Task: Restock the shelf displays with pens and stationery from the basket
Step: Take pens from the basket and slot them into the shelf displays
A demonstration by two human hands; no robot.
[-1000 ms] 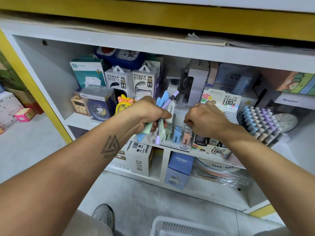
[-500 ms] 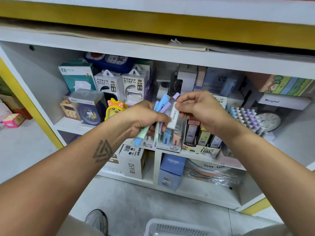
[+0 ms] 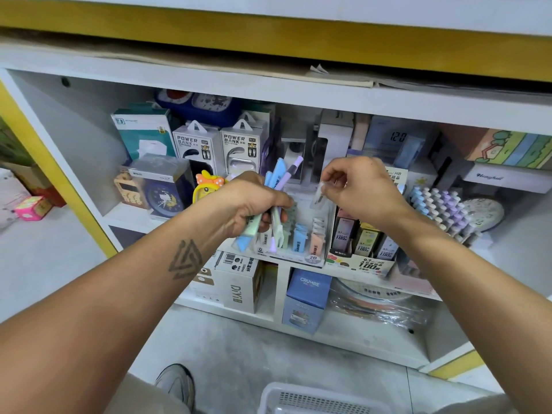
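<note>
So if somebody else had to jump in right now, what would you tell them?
Left hand grips a bunch of pastel pens.
Right hand pinches one small clear packet above the 2B lead display.
That display already holds several packets; the pen rack at the right is well filled.
Left to do: slot the packet in, place the bunch of pens, then fetch more from the basket on the floor.

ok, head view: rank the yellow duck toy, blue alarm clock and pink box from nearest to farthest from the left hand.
1. Yellow duck toy: just left of the left hand, on the shelf.
2. Blue alarm clock: farther left on the same shelf.
3. Pink box: far left, outside the shelf unit.
</note>
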